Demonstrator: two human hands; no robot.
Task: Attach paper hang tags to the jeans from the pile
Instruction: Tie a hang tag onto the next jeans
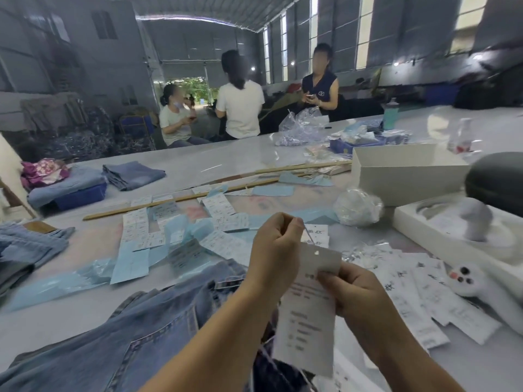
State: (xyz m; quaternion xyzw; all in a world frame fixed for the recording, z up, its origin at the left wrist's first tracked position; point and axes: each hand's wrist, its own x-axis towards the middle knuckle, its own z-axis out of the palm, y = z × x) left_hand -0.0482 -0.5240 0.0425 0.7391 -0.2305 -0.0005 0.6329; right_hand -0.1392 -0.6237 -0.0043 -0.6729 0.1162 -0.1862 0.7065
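Cluttered white table [85, 312], both hands pinching white printed hang tag [307, 321], punched hole

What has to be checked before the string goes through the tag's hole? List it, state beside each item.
1. Hang tag held firm: right hand pinches it below the hole. Ok.
2. Tag hole unobstructed: visible near the top edge. Ok.
3. String ready: left hand pinches a thin strand above the hole. Ok.
4. Strand through the hole: cannot tell.
5. Jeans within reach: spread flat under the forearms. Ok.
6. Attachment point on the jeans chosen: cannot tell.
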